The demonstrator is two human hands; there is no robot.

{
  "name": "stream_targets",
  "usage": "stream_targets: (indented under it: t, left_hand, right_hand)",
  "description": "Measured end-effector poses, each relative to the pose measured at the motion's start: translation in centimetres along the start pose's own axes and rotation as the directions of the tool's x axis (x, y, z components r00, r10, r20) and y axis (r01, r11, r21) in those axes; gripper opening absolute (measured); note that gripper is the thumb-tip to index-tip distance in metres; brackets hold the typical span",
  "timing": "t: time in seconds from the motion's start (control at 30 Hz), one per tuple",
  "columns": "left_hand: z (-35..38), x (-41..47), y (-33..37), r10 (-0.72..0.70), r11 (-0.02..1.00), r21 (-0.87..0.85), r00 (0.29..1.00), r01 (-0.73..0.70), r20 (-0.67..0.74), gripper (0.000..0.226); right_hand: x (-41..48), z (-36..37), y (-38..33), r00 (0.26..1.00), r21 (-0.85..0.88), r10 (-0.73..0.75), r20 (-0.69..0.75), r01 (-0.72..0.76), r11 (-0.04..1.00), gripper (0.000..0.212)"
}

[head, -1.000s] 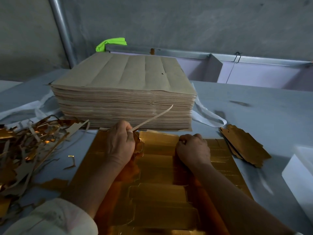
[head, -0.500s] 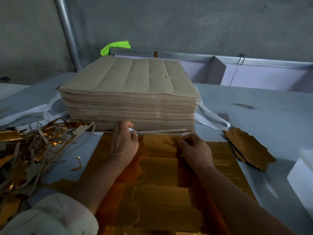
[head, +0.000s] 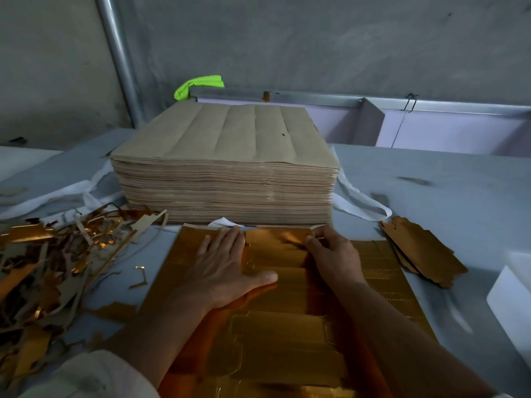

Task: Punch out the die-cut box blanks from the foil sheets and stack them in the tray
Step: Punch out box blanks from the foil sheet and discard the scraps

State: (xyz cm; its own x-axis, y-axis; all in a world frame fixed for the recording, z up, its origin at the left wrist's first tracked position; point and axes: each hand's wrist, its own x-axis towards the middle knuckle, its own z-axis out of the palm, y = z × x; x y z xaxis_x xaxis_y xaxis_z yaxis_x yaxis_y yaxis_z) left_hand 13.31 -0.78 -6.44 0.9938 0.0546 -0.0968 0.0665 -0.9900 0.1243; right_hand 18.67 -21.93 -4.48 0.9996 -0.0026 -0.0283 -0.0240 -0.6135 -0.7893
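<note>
Our left hand (head: 227,265) lies flat, fingers straight, on the shiny gold die-cut foil sheet (head: 287,328) on the grey worktop (head: 431,173); our right hand (head: 334,255) pinches its far edge. Right of it lie gold punched blanks (head: 422,254), then a white tray (head: 513,300), contents hidden.

A metal pipe (head: 120,67) runs up the grey wall (head: 316,38). A bright green wad (head: 198,86) sits beyond the table (head: 445,202), touching a metal rail (head: 301,96).

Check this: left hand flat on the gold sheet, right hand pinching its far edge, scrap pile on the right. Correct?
No: the head view shows the scrap pile left of the gold sheet; left hand flat, right hand pinching, yes.
</note>
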Motion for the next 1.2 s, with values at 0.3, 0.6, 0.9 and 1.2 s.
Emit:
stream_targets:
  t: [0.3, 0.6, 0.9, 1.2]
  left_hand:
    - [-0.7, -0.4, 0.5, -0.013, 0.999, 0.05, 0.999, 0.01, 0.047, 0.136]
    - [-0.4, -0.1, 0.3, -0.009, 0.998, 0.058, 0.998, 0.006, 0.055, 0.136]
    - [-0.1, 0.0, 0.1, -0.006, 0.998, 0.062, 0.999, 0.004, 0.031, 0.137]
    - [-0.6, -0.3, 0.3, -0.003, 0.999, 0.05, 1.0, 0.002, 0.028, 0.138]
  right_hand:
    - [0.1, 0.3, 0.2, 1.0, -0.094, -0.021, -0.007, 0.02, 0.995, 0.017]
    - [0.2, 0.5, 0.3, 0.998, -0.063, -0.034, -0.056, 0.031, 0.998, 0.016]
    - [-0.3, 0.3, 0.0, 0.995, 0.067, -0.006, -0.103, 0.013, 0.998, 0.011]
    - [-0.8, -1.2, -0.4, 0.997, 0.335, 0.065, -0.047, -0.045, 0.941, 0.011]
